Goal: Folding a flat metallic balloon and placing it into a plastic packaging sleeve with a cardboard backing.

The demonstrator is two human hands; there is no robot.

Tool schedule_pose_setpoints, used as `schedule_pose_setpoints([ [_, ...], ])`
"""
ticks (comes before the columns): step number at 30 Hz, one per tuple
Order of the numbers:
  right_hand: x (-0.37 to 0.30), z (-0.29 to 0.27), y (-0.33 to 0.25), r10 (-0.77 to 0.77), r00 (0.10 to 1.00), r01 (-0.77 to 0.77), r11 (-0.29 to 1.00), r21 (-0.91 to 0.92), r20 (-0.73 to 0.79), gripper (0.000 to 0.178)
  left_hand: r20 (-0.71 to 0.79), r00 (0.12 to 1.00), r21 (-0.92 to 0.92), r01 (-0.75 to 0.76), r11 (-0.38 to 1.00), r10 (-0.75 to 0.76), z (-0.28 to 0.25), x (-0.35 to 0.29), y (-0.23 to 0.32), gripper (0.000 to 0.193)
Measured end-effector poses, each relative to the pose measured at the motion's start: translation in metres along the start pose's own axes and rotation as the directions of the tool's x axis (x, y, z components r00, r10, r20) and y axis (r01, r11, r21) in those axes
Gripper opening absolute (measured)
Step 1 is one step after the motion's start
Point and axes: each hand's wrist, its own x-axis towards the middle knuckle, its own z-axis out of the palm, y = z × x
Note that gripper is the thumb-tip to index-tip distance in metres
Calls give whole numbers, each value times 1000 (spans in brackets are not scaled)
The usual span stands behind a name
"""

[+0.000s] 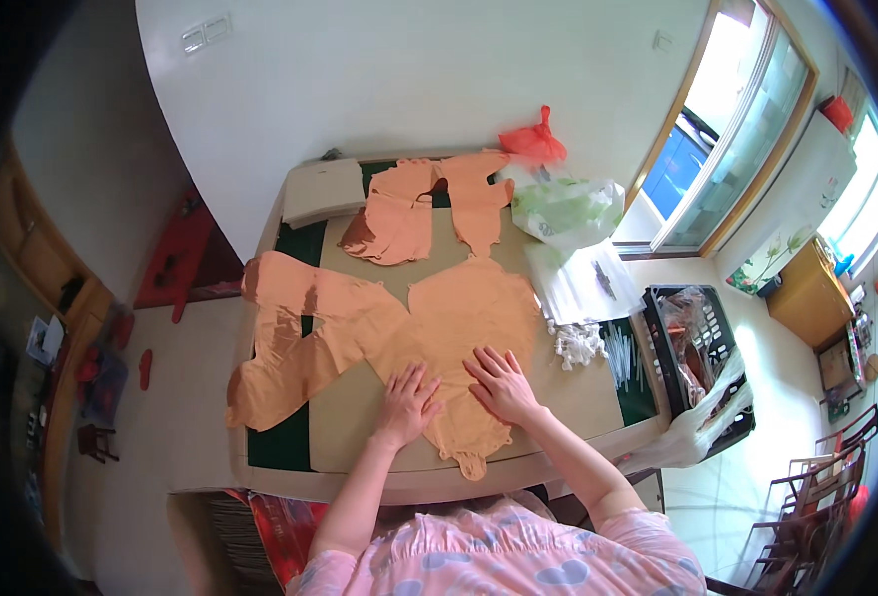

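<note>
A large flat orange piece of thin, soft-looking sheet, cut with rounded edges and small tabs, is spread over the table. My left hand lies on its lower middle with fingers stretched out. To its right, my right hand rests palm down on the same piece, fingers spread. A tabbed end of the sheet points toward me between and below my hands. At the left, a wrinkled part of the orange material reaches past the brown board. What the material is made of, I cannot tell.
Behind lie more orange pieces and a cream stack. On the right are a green-white plastic bag, clear sheets, small white parts, and thin sticks. A black crate stands beside the table; a red bag sits behind.
</note>
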Motion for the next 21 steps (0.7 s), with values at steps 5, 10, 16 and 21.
schedule_pose_setpoints([
  [5,4,0,3,-16,999,16,1000,-2,-27,48,-31,1000,23,-4,1000,5,-3,5,0,47],
  [10,3,0,2,-11,999,12,1000,8,-32,48,-8,1000,30,-3,1000,3,-5,4,2,49],
  [16,1,1,4,-5,1000,6,1000,28,-28,49,-8,1000,-2,14,1000,-14,-6,5,4,53],
  [21,-3,2,3,-3,1000,3,1000,29,-14,49,-22,1000,-32,10,999,-11,-6,-1,-3,56],
])
